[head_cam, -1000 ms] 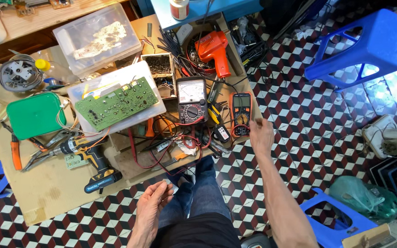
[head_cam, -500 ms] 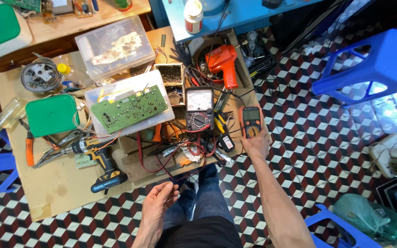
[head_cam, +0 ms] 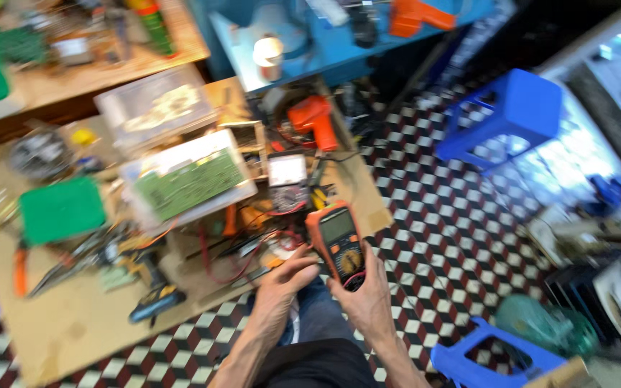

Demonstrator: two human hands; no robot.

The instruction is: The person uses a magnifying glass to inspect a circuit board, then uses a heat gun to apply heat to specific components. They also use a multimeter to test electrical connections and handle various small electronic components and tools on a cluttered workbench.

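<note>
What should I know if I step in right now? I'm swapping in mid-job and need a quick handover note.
Right hand holds the orange multimeter from below, lifted off the cardboard work surface.
Left hand touches the meter's left edge, fingertips near the red leads.
The green circuit board lies on a clear box, the analog meter beside it, the orange heat gun behind.
Done: meter picked up.
Left: no probe is in either hand; the picture is blurred, so the dial setting is unreadable.

An orange multimeter (head_cam: pixel 339 244) showed a grey rectangular screen, held above the table (head_cam: pixel 73 338) edge. Behind it lay an analog meter (head_cam: pixel 287 179) with a white dial face. Two clear plastic boxes (head_cam: pixel 156 108) stood farther left.
</note>
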